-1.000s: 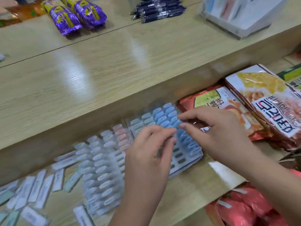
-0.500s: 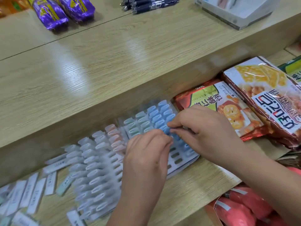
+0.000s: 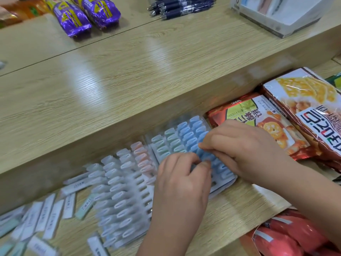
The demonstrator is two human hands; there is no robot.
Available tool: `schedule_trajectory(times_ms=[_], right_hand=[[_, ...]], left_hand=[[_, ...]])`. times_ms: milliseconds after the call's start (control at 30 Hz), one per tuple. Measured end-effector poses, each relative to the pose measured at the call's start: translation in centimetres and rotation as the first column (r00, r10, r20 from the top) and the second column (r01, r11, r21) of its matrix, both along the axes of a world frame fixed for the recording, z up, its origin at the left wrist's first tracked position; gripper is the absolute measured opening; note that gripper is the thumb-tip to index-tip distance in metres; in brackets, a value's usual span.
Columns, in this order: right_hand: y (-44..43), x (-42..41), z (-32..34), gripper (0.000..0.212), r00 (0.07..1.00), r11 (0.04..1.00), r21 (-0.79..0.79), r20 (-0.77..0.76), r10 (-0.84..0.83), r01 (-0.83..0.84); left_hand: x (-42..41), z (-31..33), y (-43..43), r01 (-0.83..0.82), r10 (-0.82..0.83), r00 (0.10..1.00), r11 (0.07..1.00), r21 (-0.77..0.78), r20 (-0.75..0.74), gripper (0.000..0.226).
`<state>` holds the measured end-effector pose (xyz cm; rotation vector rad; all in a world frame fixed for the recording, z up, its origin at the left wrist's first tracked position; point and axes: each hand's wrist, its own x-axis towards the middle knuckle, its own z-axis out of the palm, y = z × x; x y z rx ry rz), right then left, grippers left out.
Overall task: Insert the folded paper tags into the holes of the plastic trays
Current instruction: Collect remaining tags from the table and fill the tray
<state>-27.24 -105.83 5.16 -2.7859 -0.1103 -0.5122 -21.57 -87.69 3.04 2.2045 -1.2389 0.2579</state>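
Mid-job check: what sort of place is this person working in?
Most likely a small shop: sealed snack bags beside the plastic trays, purple wrapped snacks and a bundle of pens laid out on the wooden counter.

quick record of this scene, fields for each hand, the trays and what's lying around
left hand: fingers curled, tips at the right tray; grip unclear
right hand: pinches a blue tag over the right tray
right tray: green and blue tags, some holes empty
left tray: mostly white tags, blurred
loose tags: on the shelf, far left
snack bags: right of the trays
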Motion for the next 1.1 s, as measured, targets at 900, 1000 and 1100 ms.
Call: schedule_trajectory(times_ms=[900, 1000, 1100], right_hand=[[27.5, 9.9, 0.9, 0.024, 0.949, 0.992, -0.119, -0.316, 0.001, -0.04], [30.4, 8.7, -0.1, 0.038, 0.858, 0.973, -0.223, -0.487, -0.167, 0.063], [32.8, 7.2, -1.2, 0.05, 0.749, 0.934, -0.336, -0.586, -0.309, 0.122]], left_hand=[[7.4, -0.8, 28.5, -0.629, 0.649, 0.734, 0.761, 0.158, -0.199, 0.025], [7.7, -1.8, 32.0, -0.685, 0.736, 0.656, 0.673, 0.281, -0.165, 0.032], [7.9, -2.8, 34.4, -0.689, 0.771, 0.625, 0.619, 0.377, -0.124, 0.036]])
